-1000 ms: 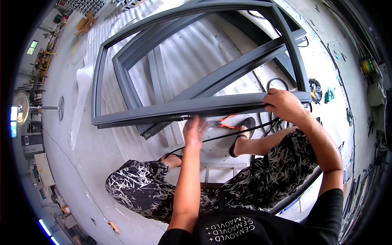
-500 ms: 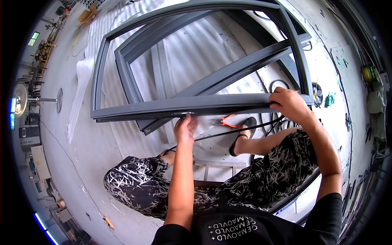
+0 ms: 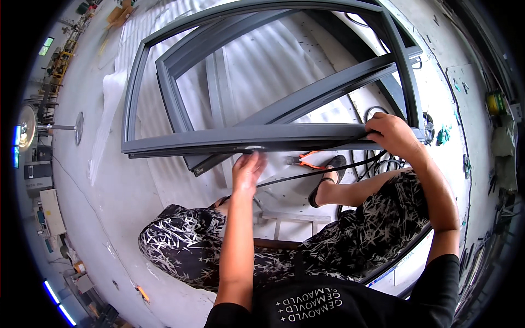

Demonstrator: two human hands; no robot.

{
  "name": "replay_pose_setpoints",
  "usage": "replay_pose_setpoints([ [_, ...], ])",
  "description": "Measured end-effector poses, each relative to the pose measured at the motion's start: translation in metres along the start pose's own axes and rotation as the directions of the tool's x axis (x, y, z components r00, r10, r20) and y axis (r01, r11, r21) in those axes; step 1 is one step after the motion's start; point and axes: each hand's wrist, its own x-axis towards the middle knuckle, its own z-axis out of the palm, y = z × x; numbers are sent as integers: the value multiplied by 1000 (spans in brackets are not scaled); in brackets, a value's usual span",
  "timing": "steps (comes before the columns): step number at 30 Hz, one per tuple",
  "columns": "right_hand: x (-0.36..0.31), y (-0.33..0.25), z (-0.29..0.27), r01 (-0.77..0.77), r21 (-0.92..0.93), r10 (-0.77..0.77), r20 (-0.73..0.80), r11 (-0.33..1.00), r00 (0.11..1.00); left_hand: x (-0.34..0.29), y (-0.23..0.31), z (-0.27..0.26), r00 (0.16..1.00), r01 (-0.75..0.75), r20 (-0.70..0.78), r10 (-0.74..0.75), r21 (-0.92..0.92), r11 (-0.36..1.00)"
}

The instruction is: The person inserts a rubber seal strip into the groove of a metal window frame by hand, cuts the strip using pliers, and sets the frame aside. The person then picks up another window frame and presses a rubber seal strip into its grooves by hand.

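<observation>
A grey window frame (image 3: 219,143) with an arched far side is held up in front of me, its near rail running across the view. My right hand (image 3: 392,135) is closed at the rail's right end. From its fingers a black rubber strip (image 3: 344,142) runs left along the rail; the exact grip is partly hidden. My left hand (image 3: 249,170) is under the rail left of the middle, fingertips at its lower edge beside a shiny patch. Its fingers are loosely apart and partly blurred. A longer length of black strip hangs below the rail between my hands.
A second grey frame (image 3: 284,106) lies askew beneath the first, over white sheeting. Orange-handled pliers (image 3: 306,160) lie on the floor by my right foot (image 3: 328,188). Loops of black strip (image 3: 377,167) are heaped at the right. A round stand (image 3: 79,128) is at the left.
A black strip now stretches from my right hand along the near rail, pulled away from it. The frame's near rail has tilted slightly, and my left hand has barely moved.
</observation>
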Motion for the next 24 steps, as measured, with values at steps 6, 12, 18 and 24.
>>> replay_pose_setpoints([
  [6, 1, -6, -4, -7, -10, 7, 16, 1000, 1000, 13, -19, 12, 977, -106, -184, 105, 2, 994],
  [12, 2, -6, -3, -27, 6, 27, 23, 1000, 999, 18, 17, -32, 949, -187, -267, 166, -56, 981],
  [18, 3, -7, -6, -51, 29, 50, 29, 998, 998, 26, 51, -55, 929, -174, -342, 144, -60, 983],
  [24, -6, -2, -5, 28, 16, -28, -7, 999, 1000, 28, 55, -55, 928, -122, -367, 65, -134, 983],
])
